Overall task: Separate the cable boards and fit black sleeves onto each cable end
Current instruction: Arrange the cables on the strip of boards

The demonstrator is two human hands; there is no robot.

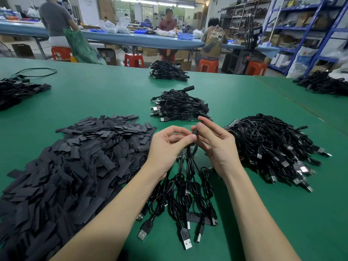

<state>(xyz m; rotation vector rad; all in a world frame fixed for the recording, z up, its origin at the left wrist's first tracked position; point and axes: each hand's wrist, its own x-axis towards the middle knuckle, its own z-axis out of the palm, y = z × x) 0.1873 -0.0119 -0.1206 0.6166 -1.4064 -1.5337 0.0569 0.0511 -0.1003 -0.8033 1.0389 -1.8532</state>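
Above the green table (282,213) both my hands meet over a small black sleeve (195,133) on a cable end. My left hand (167,147) pinches the cable just under the sleeve. My right hand (216,146) pinches the sleeve from the right with thumb and forefinger. That cable loops down into a bunch of black USB cables (184,200) lying between my forearms. A strip of small circuit boards (183,153) shows under my left hand, partly hidden. A big heap of loose flat black sleeves (62,170) lies to the left.
A pile of black cables still on boards (273,147) sits to the right. A pile of sleeved cables (180,106) lies straight ahead, with another cable pile (167,70) beyond it and more at far left (17,91) and far right (323,83). People work at a blue bench (131,38) behind.
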